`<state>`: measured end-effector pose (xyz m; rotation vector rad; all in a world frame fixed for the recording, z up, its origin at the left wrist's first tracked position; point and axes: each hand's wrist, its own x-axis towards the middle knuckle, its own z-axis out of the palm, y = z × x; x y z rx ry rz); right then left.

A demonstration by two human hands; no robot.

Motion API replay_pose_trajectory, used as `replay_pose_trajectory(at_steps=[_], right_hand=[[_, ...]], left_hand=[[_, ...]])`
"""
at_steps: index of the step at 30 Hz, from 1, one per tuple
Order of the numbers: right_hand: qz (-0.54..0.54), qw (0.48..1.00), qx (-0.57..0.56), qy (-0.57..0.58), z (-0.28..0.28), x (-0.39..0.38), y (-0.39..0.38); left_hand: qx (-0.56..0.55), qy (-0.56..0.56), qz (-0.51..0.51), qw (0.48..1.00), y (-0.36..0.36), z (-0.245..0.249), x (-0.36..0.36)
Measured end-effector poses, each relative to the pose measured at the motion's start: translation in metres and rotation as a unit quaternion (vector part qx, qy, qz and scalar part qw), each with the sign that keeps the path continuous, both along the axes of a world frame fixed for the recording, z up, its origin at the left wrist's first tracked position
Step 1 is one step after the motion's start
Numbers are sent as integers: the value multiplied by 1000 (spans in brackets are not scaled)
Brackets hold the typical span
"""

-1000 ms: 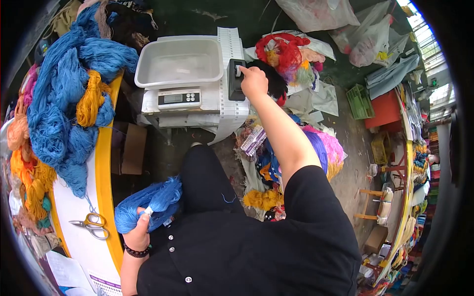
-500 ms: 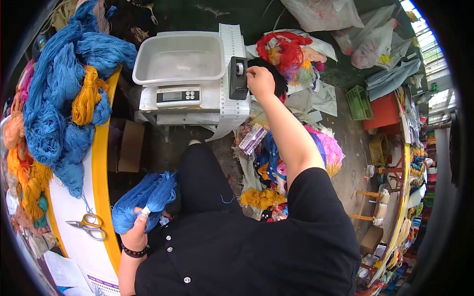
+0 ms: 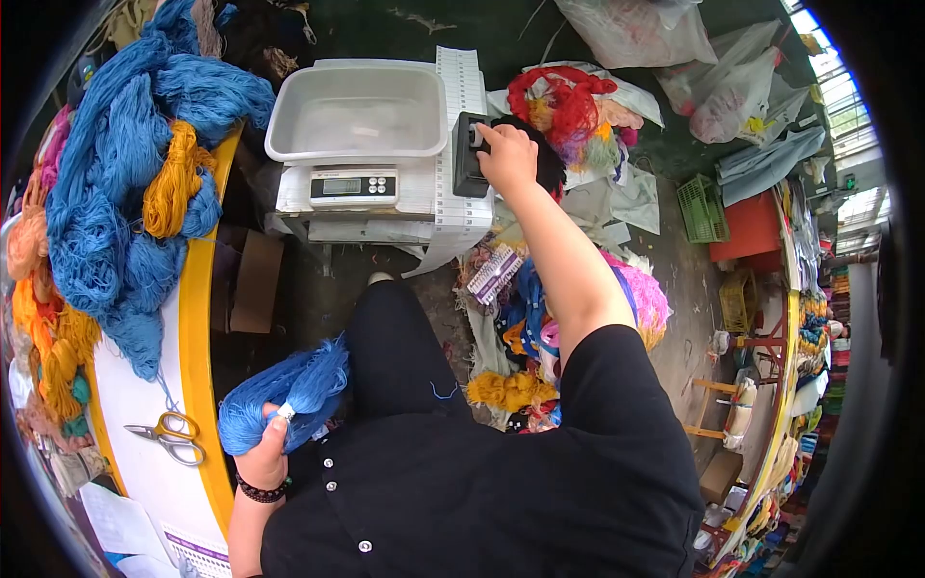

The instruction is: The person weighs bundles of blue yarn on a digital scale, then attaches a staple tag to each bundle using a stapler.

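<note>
My left hand is closed round a skein of blue yarn, low beside my leg. A small white band shows on the skein at my thumb. My right hand reaches forward to a black tape dispenser, its fingers bent over the white roll at the top. Just left of the dispenser, a shallow translucent tray sits on a digital scale. Strips of printed labels run between the scale and the dispenser.
On the left, a white table with a yellow edge carries a heap of blue yarn, an orange-gold skein and scissors. Colourful yarn lies right of the stand. A green crate stands further right.
My right hand has shifted slightly left and its fingers have moved from the dispenser's right side over its roll. My left hand still holds the blue skein.
</note>
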<state>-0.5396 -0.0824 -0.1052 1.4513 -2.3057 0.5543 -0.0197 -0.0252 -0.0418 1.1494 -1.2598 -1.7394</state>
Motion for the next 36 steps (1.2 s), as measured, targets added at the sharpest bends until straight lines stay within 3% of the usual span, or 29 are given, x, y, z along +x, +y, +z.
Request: replay_pose_trajectory(at_steps=[8,17,23,26,36], right_hand=[[15,998,34,54,-4,-10,-8],[32,997,-17,67,-2,-16,-10],[41,998,-34,-39,-8,-4,-4],[-40,987,-5,-158,-8,9,0],[7,960,0,-281,1,12,12]], left_hand=[[-3,8,0,1000,-2,-2,-2],[-12,6,1,1000,-2,-5,-1],[-5,8,-1,1000,-1,-2,-2],[4,5,2,1000,0,0,-5],[20,23,-15,999,3,5,-2]])
